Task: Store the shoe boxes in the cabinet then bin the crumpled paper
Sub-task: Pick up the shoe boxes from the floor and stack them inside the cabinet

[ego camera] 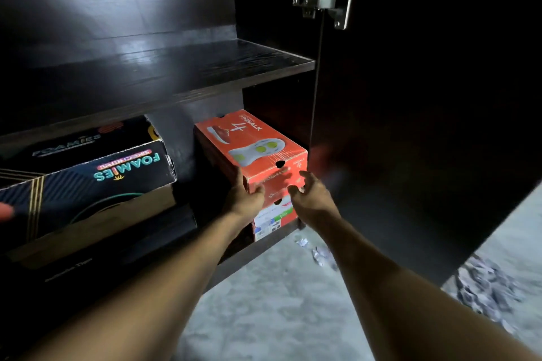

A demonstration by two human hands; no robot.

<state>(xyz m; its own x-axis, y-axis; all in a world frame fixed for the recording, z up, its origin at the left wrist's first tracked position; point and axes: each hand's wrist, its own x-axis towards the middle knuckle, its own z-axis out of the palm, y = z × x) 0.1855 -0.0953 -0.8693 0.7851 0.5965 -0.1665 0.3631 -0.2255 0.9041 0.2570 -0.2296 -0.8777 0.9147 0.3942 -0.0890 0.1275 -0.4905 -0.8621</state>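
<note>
While the orange shoe box (252,149) sits on another box on the cabinet's low shelf (258,246), the left hand (245,199) presses its front corner and the right hand (308,196) hovers open, fingers spread, holding nothing. Push slowly and straight so the stack does not tip.

The cabinet (264,61) stands open, its door (410,97) swung out to the right, with a hinge (325,1) high on the door's inner face. Inside, under the shelf (176,67), a shoe box (252,149) sits on top of another box (275,214) at the right end of the cabinet's lower compartment. Left of that stack, apart from it, a tilted box (88,167) rests on more boxes (88,231). Both hands reach to the upper box's near end: the left hand (243,199) touches its left corner, the right hand (311,196) is just before it. On the floor (264,302) in front of the cabinet, crumpled paper (319,253) lies below the door's edge, with a larger heap (487,290) farther right.
</note>
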